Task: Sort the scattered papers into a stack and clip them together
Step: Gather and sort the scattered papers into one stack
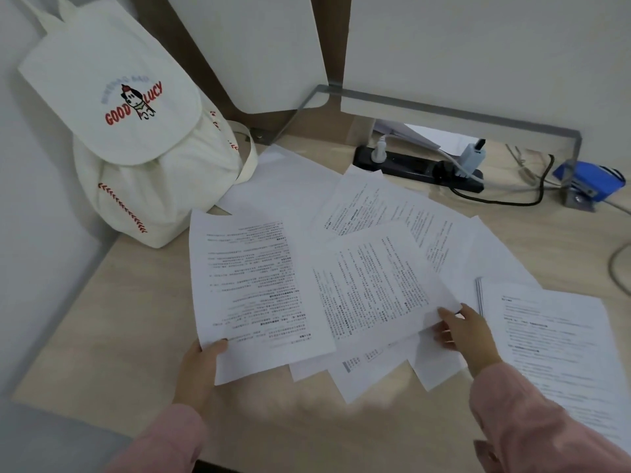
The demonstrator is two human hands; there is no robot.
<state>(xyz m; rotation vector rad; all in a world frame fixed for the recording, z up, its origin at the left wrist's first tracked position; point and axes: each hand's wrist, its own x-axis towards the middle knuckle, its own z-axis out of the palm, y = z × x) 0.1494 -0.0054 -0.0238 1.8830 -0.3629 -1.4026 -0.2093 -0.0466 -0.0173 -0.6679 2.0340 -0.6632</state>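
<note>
Papers (358, 233) lie scattered and overlapping across the middle of a light wooden desk (102, 319), printed sides up and turned at different angles. The left hand (199, 367) grips the lower left corner of the left sheet (252, 285), thumb on top and fingers hidden beneath it. The right hand (467, 336) pinches the lower right corner of the middle sheet (375, 285), thumb above and fingers spread below, slightly blurred. Just right of that hand lies a squared stack (563, 336), partly under the pink sleeve (532, 421). A cream backpack (136, 148) stands at the back left, touching the farthest sheets. A black power strip (416, 165) lies behind the papers, with a blue object (587, 179) at the far right.
</note>
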